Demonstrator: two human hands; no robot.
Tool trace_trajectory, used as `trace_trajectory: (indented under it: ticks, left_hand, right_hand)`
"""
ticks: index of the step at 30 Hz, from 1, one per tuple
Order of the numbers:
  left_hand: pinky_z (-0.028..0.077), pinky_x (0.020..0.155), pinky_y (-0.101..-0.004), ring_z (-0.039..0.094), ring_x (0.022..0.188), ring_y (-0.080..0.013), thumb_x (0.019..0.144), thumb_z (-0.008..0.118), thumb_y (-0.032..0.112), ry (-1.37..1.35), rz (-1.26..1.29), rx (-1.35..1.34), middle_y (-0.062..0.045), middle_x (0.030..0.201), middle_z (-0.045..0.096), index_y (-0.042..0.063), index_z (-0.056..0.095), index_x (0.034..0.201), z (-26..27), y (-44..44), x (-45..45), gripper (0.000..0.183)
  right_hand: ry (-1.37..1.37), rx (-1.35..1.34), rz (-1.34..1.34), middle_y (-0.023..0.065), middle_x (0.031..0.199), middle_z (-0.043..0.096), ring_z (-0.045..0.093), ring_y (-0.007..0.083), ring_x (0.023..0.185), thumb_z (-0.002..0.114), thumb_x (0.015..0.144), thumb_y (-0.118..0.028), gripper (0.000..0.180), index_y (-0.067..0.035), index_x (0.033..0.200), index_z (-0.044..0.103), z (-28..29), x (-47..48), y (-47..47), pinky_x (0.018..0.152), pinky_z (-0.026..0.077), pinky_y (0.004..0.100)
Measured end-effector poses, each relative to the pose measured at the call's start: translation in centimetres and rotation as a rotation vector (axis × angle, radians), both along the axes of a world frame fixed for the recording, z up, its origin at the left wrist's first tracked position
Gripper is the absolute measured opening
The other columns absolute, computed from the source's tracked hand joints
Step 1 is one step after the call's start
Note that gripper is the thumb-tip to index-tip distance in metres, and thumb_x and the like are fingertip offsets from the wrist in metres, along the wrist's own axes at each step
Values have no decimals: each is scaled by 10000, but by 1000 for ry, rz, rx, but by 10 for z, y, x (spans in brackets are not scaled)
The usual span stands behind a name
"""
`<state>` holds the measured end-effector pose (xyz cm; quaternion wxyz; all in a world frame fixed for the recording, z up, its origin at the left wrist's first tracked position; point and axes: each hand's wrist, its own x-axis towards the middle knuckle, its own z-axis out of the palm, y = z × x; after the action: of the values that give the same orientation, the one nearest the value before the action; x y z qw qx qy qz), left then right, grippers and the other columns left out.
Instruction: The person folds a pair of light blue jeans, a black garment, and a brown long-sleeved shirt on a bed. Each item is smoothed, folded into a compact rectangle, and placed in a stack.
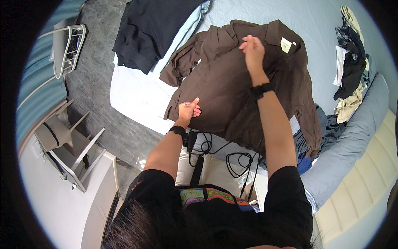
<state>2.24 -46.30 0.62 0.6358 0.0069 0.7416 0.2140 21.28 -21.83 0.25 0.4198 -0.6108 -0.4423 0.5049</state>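
A dark brown collared shirt (224, 84) lies spread on a bed, its collar at the upper right with a pale tag (285, 45) inside. One sleeve is bent over at the upper left; the other hangs down at the right. My left hand (189, 110) is at the shirt's lower left edge, fingers curled and thumb out; whether cloth is pinched in it is not visible. Over the upper part of the shirt, below and left of the collar, is my right hand (253, 49), its fingers loosely bent with no cloth visible in them.
Black garments (149, 28) lie at the bed's upper left. More clothes (351, 62) are heaped at the right, near a grey-blue bolster (345, 155) and a cream padded headboard (360, 183). Black cables (239, 162) hang before my body. A chair (59, 133) stands left, beyond the grey floor.
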Motion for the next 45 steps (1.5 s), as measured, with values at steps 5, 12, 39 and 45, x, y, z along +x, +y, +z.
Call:
trace_trajectory:
  ticks: [5,12,39,45]
  left_hand:
    - [445,451,-214,565,485,-126,779,650,352,-72,17,-55,-91,646,620,12,596,746,15,5,-4,345]
    - [353,375,-210,450,443,-88,744,687,221,379,298,283,-10,616,487,23,410,1076,63,60,-37,476]
    - [465,667,-268,532,721,-152,823,404,-27,620,719,626,-93,1005,574,28,578,1021,121,59,-274,269]
    - [395,919,-382,490,1014,-254,849,563,199,233,668,477,-111,1052,512,-10,473,1088,60,37,-297,331]
  right_hand:
    - [-100,-68,-9,80,842,573,560,136,722,463,893,-85,117,6,962,490,-37,-27,-2,657,491,255]
    - [178,-279,91,127,969,553,555,181,871,379,888,16,291,25,1167,297,-31,-8,4,773,477,284]
    - [257,-316,143,129,943,538,544,171,846,414,868,-19,418,30,1236,223,-24,-5,9,799,460,260]
    - [-577,-28,461,210,1038,512,557,322,908,455,846,-78,462,-194,1264,297,-14,-29,15,803,444,394]
